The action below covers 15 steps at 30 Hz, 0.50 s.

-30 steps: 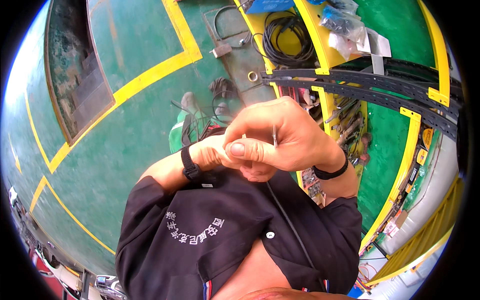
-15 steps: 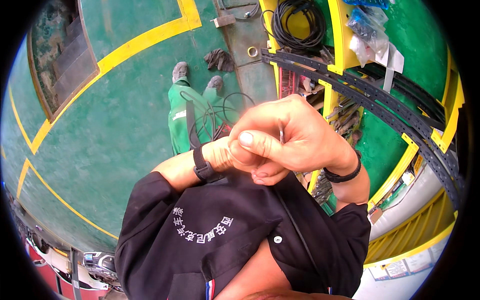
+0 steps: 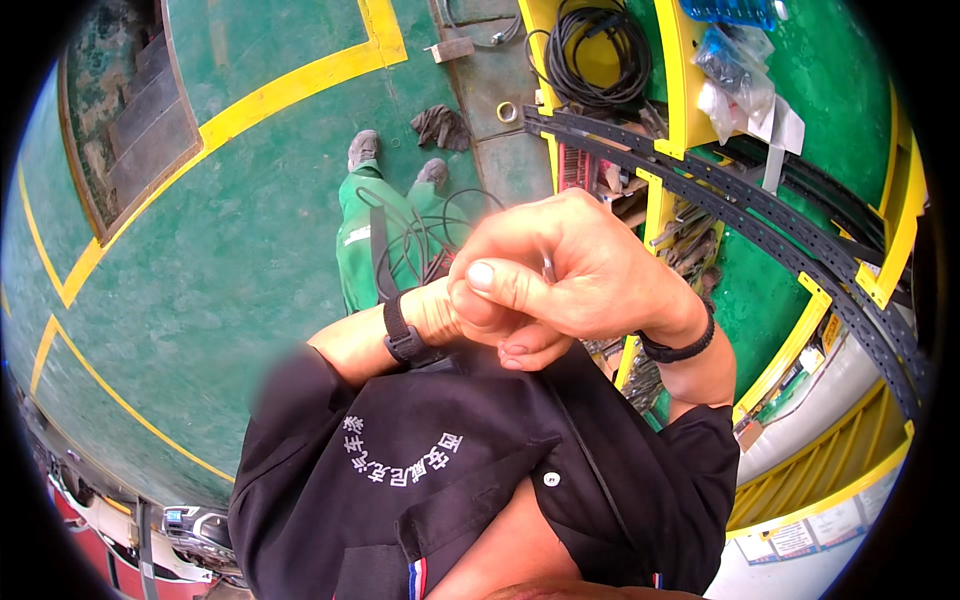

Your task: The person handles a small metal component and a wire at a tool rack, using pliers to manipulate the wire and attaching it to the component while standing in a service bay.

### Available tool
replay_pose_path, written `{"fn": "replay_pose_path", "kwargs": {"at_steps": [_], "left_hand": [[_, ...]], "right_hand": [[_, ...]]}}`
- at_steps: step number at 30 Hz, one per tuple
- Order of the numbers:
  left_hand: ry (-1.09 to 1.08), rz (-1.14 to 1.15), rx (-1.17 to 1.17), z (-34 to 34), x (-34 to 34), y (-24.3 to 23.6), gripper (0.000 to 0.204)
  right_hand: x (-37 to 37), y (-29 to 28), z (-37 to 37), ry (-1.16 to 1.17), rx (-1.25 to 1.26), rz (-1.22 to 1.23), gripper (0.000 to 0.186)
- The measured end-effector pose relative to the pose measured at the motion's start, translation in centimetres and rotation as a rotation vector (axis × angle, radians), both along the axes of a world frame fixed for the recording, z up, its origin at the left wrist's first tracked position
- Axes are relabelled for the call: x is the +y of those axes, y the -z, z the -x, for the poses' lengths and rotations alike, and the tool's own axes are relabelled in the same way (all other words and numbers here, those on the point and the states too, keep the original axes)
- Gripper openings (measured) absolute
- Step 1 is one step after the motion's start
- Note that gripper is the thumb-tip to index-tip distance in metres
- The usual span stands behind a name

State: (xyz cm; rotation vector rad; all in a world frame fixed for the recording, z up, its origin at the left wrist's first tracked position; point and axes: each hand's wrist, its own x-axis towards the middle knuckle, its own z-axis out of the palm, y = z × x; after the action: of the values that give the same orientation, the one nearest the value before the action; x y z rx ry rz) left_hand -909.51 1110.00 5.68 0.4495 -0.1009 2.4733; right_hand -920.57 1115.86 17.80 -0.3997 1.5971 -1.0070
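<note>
My right hand is curled over my left hand in front of my dark top, thumb bent across the front. A thin silvery piece pokes out between my right thumb and index finger; the rest of it is hidden. The left hand's fingers lie underneath, out of sight, so I cannot tell how they are closed. Beyond my hands, loose black cables cross my green-trousered legs.
Yellow-framed racks at right hold a cable coil, bagged parts, long black perforated rails and jumbled tools. On the floor lie a dark cloth, a tape roll and a block. A recessed opening is at left.
My view has shifted, showing more of my legs, shoes and the rails. My clasped hands sit slightly further right in the picture, still together, with less of the silvery piece showing.
</note>
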Motion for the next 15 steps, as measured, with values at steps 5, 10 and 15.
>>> {"fn": "replay_pose_path", "kwargs": {"at_steps": [5, 10, 15], "left_hand": [[-0.02, -0.018, -0.004, -0.1, -0.4, 0.2, 0.049], [-0.035, -0.038, -0.004, -0.2, -1.0, 0.2, 0.047], [-0.045, -0.041, 0.002, -0.3, -1.6, 0.2, 0.045]], "right_hand": [[-0.2, 0.3, -0.2, -0.01, 0.022, 0.011, 0.015], [-0.5, 0.5, -0.4, 0.007, 0.027, 0.041, 0.015], [-0.8, 0.5, -0.6, 0.027, -0.008, 0.051, 0.016]]}}
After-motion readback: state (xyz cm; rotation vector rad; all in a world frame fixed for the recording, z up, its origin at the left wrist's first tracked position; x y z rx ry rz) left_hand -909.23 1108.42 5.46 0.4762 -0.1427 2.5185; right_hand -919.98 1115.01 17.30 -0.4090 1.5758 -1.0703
